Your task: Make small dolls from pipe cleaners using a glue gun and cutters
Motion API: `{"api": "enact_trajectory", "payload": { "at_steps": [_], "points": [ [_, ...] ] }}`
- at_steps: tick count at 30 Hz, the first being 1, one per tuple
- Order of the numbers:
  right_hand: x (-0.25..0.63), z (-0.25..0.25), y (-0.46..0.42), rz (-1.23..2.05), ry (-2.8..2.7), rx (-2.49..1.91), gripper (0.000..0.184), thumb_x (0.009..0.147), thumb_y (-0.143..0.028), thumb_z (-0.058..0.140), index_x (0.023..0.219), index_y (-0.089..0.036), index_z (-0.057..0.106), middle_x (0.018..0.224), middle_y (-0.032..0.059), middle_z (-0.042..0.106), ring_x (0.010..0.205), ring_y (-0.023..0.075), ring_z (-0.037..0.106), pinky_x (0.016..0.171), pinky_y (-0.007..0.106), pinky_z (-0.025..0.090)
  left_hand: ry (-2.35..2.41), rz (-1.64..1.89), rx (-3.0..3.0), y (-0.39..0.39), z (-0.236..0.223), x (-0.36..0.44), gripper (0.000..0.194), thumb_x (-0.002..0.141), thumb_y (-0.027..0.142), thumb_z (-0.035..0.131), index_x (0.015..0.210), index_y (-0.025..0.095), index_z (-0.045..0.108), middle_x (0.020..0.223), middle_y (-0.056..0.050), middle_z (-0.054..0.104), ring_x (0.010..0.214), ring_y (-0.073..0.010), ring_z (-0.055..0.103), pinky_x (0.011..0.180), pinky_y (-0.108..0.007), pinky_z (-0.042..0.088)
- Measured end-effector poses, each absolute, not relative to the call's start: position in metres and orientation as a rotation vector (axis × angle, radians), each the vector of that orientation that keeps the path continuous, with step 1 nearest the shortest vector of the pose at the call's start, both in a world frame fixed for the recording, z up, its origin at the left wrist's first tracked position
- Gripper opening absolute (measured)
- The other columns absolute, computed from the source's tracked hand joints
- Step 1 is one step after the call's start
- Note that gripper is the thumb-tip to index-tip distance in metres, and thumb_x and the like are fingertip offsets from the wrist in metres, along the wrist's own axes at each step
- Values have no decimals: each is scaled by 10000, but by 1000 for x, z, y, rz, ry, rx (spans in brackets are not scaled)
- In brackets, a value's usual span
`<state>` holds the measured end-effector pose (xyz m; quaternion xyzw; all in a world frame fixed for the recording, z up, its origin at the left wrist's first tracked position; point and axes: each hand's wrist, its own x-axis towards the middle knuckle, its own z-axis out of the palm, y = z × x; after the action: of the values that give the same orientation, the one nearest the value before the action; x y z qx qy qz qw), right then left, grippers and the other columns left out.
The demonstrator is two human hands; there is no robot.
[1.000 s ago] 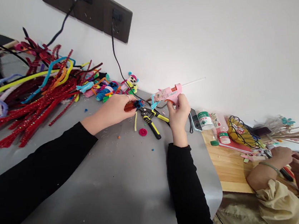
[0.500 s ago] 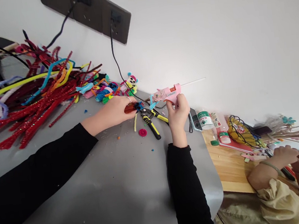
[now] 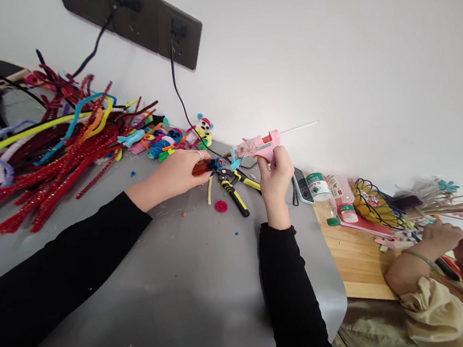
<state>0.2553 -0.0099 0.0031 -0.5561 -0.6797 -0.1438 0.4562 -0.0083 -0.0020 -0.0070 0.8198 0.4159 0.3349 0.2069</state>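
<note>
Barely shifted, the pink glue gun (image 3: 259,146) seems sticker-speckled, tip at blue-tufted piece (image 3: 212,164).

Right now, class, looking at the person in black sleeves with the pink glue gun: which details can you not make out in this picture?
1. Small red-and-blue piece in the left hand: head view, fingers cover most of it.
2. Pink plastic glue gun trigger: hidden by the right hand.
3. Green-labelled bottle text: too small.
4. Co-worker's hands at the right edge: what they hold is blurred.
</note>
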Motion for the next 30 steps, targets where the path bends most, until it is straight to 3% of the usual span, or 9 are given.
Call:
{"api": "enact_trajectory", "payload": {
  "at_steps": [30],
  "points": [
    [259, 2, -9, -370, -1691, -1391, 271, 934, -218, 595, 770, -274, 387, 769, -4, 493, 740, 206, 520, 738, 363, 484, 1203, 963, 2292, -2, -4, -9, 321, 891, 368, 649, 1096, 170, 798, 879, -71, 803, 727, -219, 703, 704, -296, 513]
  ]
}}
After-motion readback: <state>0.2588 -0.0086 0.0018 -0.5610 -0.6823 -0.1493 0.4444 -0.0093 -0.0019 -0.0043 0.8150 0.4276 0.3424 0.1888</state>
